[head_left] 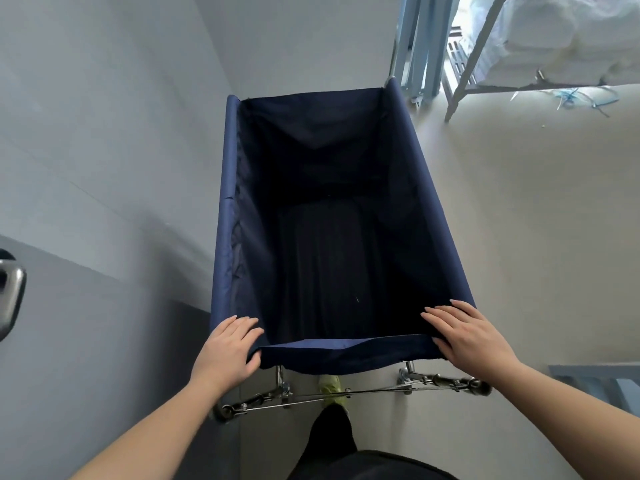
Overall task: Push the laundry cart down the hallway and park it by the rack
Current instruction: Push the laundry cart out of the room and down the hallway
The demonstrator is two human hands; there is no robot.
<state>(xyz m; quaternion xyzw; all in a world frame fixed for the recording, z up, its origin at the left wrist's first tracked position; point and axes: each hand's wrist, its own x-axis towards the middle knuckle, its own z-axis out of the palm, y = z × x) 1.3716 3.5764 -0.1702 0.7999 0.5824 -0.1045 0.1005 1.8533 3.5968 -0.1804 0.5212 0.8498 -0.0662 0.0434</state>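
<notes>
The laundry cart [346, 351] is a deep navy fabric bin on a chrome folding frame, seen from above, and nothing lies inside it. My left hand [230, 344] rests on the near left corner of its rim, fingers curled over the fabric edge. On the near right corner my right hand [471, 336] lies with its fingers spread flat over the rim. A grey metal rack [485, 53] stands ahead at the upper right, beyond the cart's far right corner, with white bagged bundles [571, 36] on its shelf.
A grey wall [104, 133] runs close along the cart's left side, with a metal door handle [10, 292] at the left edge. Light blue metal bars [415, 46] stand by the rack. Beige floor [536, 220] spreads to the right. My foot in a green shoe [330, 388] shows under the cart.
</notes>
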